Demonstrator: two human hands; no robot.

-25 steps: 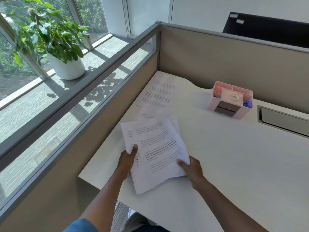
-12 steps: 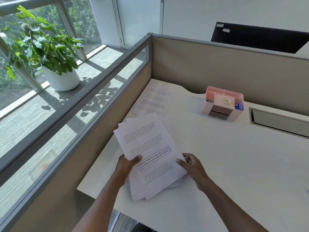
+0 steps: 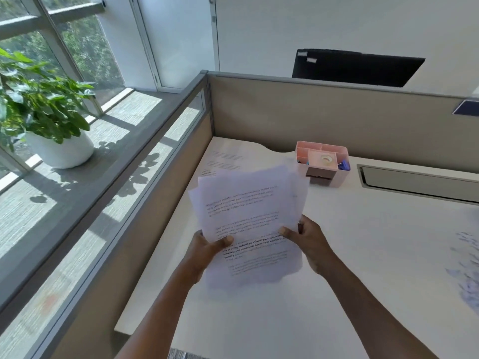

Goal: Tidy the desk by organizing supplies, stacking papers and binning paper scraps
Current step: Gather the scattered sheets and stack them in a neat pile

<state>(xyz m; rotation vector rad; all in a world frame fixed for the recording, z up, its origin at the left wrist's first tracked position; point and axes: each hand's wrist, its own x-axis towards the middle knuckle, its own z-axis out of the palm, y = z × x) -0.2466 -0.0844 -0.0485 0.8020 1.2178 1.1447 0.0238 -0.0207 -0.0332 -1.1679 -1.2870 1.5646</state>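
A loose sheaf of printed papers (image 3: pixel 248 216) is held up off the white desk (image 3: pixel 363 255), its sheets fanned and uneven. My left hand (image 3: pixel 207 251) grips its lower left edge with the thumb on top. My right hand (image 3: pixel 305 237) pinches its right edge. One more printed sheet (image 3: pixel 225 159) lies flat in the desk's far left corner. Blurred paper scraps (image 3: pixel 466 268) lie scattered at the desk's right edge.
A pink desk organizer (image 3: pixel 324 161) holding a tape roll and blue clips stands near the back partition (image 3: pixel 311 112). A cable slot (image 3: pixel 414 180) is set into the desk to its right. A potted plant (image 3: pixel 46 120) sits on the window ledge beyond the left partition.
Both hands have lifted the sheaf off the desk and tilted it upright toward me. The view has tipped upward and shifted right, bringing the scraps into sight.
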